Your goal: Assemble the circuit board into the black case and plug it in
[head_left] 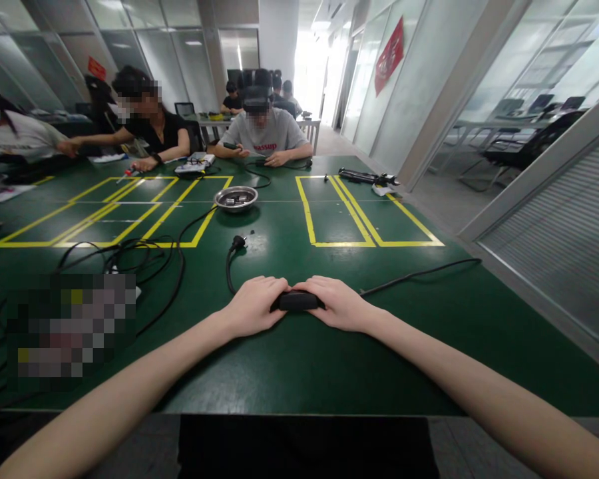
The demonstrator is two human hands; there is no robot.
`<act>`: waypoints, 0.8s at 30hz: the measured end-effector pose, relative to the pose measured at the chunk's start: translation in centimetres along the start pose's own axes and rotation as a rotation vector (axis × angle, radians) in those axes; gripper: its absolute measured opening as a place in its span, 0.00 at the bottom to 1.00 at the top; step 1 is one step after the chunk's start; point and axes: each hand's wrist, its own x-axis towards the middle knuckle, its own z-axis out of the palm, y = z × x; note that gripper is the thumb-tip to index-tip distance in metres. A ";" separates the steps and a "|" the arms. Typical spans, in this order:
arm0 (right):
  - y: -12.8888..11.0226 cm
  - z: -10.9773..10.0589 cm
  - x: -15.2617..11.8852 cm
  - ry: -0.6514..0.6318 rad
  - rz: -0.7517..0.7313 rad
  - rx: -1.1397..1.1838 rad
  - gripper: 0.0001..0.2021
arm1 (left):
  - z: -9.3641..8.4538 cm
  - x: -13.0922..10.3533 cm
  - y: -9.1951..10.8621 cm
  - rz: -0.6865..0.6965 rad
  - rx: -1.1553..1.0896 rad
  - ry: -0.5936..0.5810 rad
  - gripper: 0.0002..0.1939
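Between my hands, low over the green table, is a black power adapter (299, 301), a dark oblong block. My left hand (254, 306) closes round its left end, and my right hand (342, 305) grips the right end. From beside the left hand a cord curves up to a black mains plug (238, 243) lying on the table. A thin black cable (424, 273) runs off to the right from behind my right hand. Fingers on both sides hide the ends of the block.
A metal bowl (236, 199) with small metal parts stands ahead. Coiled black cables (140, 256) and a blurred-out object (74, 329) lie to the left. Yellow tape (337, 245) marks the green tabletop (299, 372). A black folded stand (367, 177) lies far right. Several people sit opposite.
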 end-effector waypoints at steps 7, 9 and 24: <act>-0.1 -0.1 -0.2 -0.012 0.003 -0.005 0.15 | 0.0 -0.1 0.2 0.044 0.024 0.019 0.08; -0.1 -0.1 -0.3 -0.013 0.003 -0.006 0.15 | 0.0 0.0 0.2 0.080 0.061 0.033 0.11; -0.8 -0.9 -0.4 0.027 -0.055 -0.226 0.17 | -0.2 0.0 0.2 0.145 0.162 0.036 0.21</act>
